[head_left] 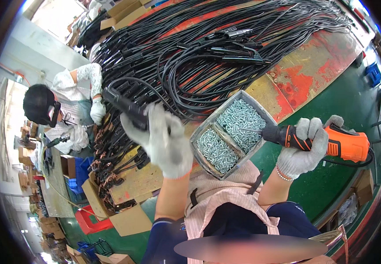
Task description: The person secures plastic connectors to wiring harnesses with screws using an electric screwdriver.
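My left hand [169, 143], in a whitish knit glove, is closed around a black plastic cable handle [126, 106], held tilted over the near side of the cable pile; the glove is somewhat blurred. In my gloved right hand [305, 147] is an orange and black electric screwdriver [349, 144], its fingers wrapped round the body. The thin bit points left, over a grey box [270, 116] of short silvery screws [243, 119]. A divider [230, 141] splits the box into two compartments, both holding screws. Whether a screw sits on the bit's tip I cannot tell.
Black cables [181, 83] with handles cover much of the worn red and yellow table [300, 83]. At the left a person [73, 105] in white sleeves and gloves handles cable ends. An open carton [131, 220] and a red stool [89, 222] stand lower left, on green floor.
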A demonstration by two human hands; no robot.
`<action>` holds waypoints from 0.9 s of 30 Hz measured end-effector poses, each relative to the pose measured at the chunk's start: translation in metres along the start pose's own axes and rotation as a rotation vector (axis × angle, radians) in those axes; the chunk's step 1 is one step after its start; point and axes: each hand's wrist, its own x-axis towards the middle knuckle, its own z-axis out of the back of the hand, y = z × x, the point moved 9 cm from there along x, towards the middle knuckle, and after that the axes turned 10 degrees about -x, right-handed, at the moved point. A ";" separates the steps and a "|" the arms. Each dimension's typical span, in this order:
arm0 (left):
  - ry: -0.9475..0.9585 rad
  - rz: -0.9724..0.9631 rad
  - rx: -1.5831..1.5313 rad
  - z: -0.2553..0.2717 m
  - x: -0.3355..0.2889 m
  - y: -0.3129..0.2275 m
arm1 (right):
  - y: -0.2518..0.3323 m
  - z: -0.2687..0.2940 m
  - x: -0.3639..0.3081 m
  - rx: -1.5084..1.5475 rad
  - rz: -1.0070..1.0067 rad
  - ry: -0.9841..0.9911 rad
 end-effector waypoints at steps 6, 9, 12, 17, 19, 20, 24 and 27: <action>0.308 -0.442 0.610 -0.141 0.056 0.102 | 0.011 0.039 0.003 -0.088 -0.028 -0.209; 0.752 0.228 0.914 -0.178 0.064 0.205 | 0.022 0.059 -0.001 -0.213 0.030 -0.345; 1.220 0.104 1.271 -0.169 0.035 0.213 | 0.019 0.065 0.003 -0.269 -0.016 -0.354; 1.622 -0.664 1.675 -0.091 0.011 0.170 | -0.002 0.067 0.011 -0.311 -0.140 -0.367; 1.524 -1.037 1.870 -0.057 0.034 0.149 | -0.022 0.054 0.008 -0.332 -0.272 -0.472; 1.415 -1.042 1.893 -0.044 0.057 0.137 | -0.042 0.055 0.004 -0.427 -0.420 -0.264; 0.925 -0.784 1.841 0.005 0.136 0.097 | -0.111 -0.001 -0.016 -0.737 -0.690 0.297; 0.787 -0.586 1.692 0.015 0.172 0.109 | -0.158 -0.019 -0.041 -1.145 -0.342 0.911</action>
